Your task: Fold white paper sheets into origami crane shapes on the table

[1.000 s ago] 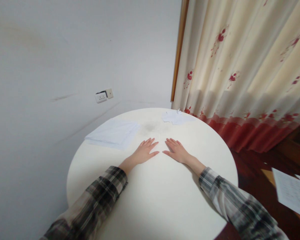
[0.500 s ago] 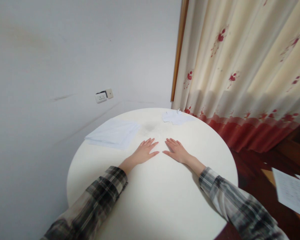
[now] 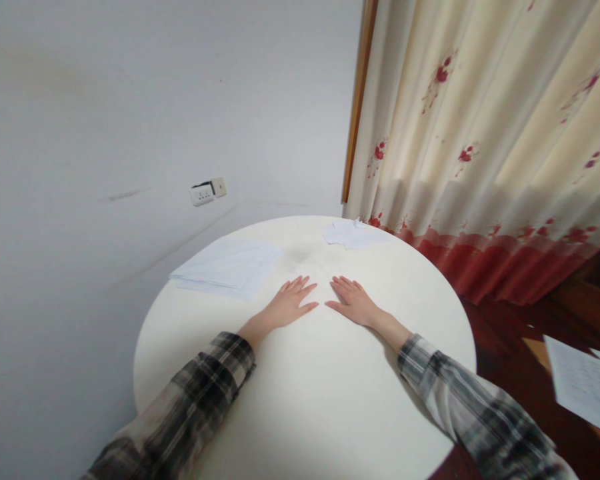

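My left hand (image 3: pixel 291 303) lies flat on the white round table (image 3: pixel 300 400), palm down, fingers spread and holding nothing. Facing it across a small gap, my right hand (image 3: pixel 353 302) also rests palm down with its fingers apart and nothing in them. A stack of white paper sheets (image 3: pixel 225 265) sits on the table beyond and to the left of my left hand. Torn or crumpled white paper (image 3: pixel 353 235) lies near the far edge, beyond my right hand. Neither hand touches the paper.
A pale wall (image 3: pixel 105 133) with a socket (image 3: pixel 201 195) stands behind and left of the table. At the right hangs a cream curtain (image 3: pixel 480 133) with red flowers. Printed sheets (image 3: pixel 585 383) lie on a wooden surface at the lower right.
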`<action>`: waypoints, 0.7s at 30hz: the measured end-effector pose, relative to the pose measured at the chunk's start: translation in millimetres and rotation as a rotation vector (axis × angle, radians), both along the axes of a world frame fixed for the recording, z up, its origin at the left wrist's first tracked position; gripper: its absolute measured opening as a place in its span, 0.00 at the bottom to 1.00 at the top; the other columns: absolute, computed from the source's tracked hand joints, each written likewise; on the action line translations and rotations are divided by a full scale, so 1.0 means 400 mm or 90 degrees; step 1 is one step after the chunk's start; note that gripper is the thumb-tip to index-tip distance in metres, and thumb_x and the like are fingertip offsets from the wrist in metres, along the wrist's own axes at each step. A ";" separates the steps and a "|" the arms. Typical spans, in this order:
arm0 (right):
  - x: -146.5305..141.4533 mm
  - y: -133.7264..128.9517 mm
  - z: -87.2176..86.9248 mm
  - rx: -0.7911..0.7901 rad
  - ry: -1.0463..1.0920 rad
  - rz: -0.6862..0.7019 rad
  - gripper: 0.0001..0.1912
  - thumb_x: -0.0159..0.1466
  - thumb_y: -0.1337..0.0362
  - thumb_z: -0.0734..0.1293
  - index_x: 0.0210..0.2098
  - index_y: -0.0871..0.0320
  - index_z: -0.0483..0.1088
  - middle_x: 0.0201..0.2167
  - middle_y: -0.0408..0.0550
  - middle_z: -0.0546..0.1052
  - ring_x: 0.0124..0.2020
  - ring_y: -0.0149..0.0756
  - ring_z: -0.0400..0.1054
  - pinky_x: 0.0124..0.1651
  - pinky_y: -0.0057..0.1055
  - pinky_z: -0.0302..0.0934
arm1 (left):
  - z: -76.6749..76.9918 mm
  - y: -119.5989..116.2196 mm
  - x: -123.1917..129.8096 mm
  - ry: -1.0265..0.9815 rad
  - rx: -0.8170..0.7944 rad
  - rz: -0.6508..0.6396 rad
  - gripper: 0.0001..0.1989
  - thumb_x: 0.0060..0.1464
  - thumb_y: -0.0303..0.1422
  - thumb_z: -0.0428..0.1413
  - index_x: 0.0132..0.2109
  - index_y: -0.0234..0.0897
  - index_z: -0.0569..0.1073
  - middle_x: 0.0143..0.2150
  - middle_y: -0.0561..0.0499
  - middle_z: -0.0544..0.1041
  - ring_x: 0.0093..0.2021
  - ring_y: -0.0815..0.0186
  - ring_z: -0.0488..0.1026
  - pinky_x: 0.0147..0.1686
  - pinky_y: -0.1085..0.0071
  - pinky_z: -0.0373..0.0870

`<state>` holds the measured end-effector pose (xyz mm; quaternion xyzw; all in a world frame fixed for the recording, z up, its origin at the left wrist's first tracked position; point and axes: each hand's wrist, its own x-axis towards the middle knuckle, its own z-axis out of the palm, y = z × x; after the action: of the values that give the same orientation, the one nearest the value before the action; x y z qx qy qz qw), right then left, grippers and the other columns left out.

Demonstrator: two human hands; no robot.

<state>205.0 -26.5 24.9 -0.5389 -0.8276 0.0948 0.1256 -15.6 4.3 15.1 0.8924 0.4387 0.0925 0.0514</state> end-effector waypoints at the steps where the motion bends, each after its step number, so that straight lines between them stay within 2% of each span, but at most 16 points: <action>1: 0.000 0.000 0.000 0.001 0.002 0.001 0.37 0.61 0.42 0.50 0.61 0.59 0.50 0.63 0.51 0.49 0.64 0.41 0.38 0.62 0.44 0.34 | 0.000 0.000 0.000 0.001 0.001 0.000 0.30 0.55 0.53 0.36 0.62 0.46 0.53 0.66 0.48 0.47 0.65 0.57 0.43 0.59 0.57 0.40; 21: 0.002 0.002 -0.004 0.014 0.003 0.006 0.37 0.61 0.42 0.49 0.61 0.60 0.51 0.63 0.52 0.50 0.64 0.43 0.40 0.62 0.45 0.35 | -0.001 0.000 0.000 0.004 0.010 -0.002 0.30 0.56 0.52 0.37 0.62 0.45 0.53 0.66 0.47 0.48 0.64 0.58 0.43 0.59 0.58 0.40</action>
<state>205.9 -25.8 23.1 -0.5332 -0.8308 0.0880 0.1331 -15.4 4.1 14.7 0.8938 0.4366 0.0927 0.0433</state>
